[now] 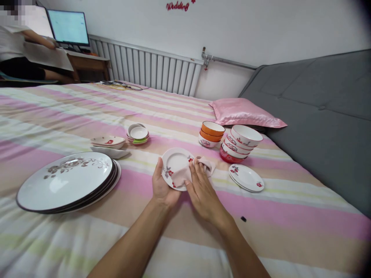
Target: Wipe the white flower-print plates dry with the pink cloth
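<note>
A small white plate (176, 159) with red flowers and a thin rim rests in my left hand (164, 189), whose thumb lies over its left edge while the other fingers are hidden beneath it. Over the plate's right side, my right hand (203, 191) presses a pale pink cloth (181, 175) against the surface. Part of the cloth bunches up beyond the fingertips. To the right lie a couple of matching small plates (246, 178), stacked on the bedspread.
Large oval plates (78, 181) are stacked at left, with boat-shaped dishes (108, 142) and small dishes (138, 133) behind. Orange bowls (213, 127) and floral bowls (246, 135) stand at right near a pink pillow (246, 112). A person (17, 46) sits by monitors. A small black object (243, 219) lies nearby.
</note>
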`<state>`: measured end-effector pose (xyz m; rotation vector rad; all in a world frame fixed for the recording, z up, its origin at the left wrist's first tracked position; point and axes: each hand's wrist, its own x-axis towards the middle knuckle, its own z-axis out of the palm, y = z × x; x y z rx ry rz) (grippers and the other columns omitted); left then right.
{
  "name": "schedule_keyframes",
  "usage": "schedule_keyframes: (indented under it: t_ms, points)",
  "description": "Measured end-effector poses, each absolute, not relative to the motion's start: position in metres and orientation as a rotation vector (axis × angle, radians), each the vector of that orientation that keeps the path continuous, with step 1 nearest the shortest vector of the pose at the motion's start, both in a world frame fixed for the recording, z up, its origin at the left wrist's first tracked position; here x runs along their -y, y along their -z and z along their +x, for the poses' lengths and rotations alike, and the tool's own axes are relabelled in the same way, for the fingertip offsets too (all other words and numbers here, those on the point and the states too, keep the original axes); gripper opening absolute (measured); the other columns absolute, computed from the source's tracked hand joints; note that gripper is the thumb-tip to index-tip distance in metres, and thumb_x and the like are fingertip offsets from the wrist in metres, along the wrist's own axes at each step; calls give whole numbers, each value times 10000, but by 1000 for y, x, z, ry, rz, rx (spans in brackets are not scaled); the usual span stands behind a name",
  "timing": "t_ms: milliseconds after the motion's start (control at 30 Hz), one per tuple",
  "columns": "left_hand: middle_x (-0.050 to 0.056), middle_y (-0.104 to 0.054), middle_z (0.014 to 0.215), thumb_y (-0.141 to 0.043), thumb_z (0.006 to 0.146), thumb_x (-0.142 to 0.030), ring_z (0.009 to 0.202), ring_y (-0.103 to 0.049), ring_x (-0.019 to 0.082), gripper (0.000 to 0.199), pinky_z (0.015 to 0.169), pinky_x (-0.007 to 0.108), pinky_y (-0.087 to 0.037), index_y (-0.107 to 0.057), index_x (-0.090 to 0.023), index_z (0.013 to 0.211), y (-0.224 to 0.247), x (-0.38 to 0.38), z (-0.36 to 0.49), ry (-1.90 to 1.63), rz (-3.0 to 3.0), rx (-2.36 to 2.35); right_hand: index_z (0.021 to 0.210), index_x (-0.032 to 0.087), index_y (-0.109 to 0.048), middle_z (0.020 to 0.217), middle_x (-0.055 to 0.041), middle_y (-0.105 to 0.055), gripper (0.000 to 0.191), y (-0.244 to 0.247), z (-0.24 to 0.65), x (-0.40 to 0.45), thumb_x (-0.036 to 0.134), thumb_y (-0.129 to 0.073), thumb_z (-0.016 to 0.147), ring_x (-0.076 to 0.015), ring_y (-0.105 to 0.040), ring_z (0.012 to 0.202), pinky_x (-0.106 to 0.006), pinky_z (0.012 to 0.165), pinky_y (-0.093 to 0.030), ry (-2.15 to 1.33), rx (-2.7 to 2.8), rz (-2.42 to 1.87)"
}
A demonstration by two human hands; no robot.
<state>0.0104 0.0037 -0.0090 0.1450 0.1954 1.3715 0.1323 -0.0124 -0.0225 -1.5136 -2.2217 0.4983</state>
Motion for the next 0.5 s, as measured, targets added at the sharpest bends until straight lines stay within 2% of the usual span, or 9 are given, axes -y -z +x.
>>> schedule_keyframes:
  t_ms: [267,500]
  points:
    - [179,-681,987,-474,824,-470,1027,-597,311,525,959,453,-406,-592,-49,1116,11,-8,7,-1467,89,-233,1432,73,-121,1507,-88,-42,590,10,125,24,382,-214,938,-183,-2,1389,-418,1143,-88,-566,2369,-1353]
    - [161,-705,840,-450,789,-588,917,-643,320,596,940,459,-416,-639,-57,981,14,-5,5,-1295,120,-201,1440,184,-114,1511,-22,-62,526,7,121,28,355,-211,952,-150,-40,1389,-415,1145,-66,-642,2443,-1055]
